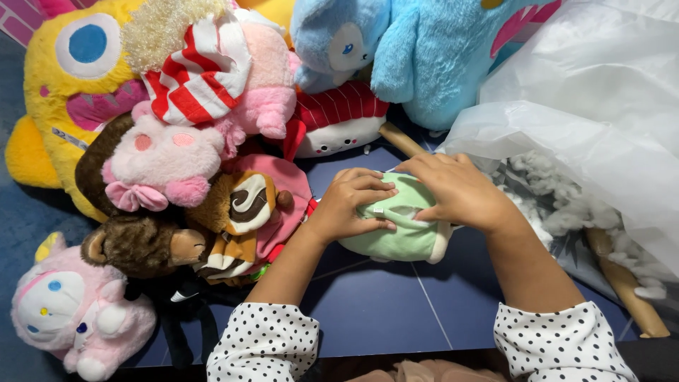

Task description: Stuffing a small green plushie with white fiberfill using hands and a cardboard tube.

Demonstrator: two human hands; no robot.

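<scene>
Green plush [403, 237] lies on the blue floor [375, 304] at the middle, pressed between both hands. Left hand [350, 201] grips its 9 o'clock side, fingers curled together over the top. Right hand [460, 191] covers its 1 o'clock side, fingers together and bent down onto the fabric. At 3 o'clock, a clear bag [601, 120] holds white stuffing [559, 198]. From 9 to 12 o'clock, plush toys are piled, a brown monkey [138, 244] nearest.
</scene>
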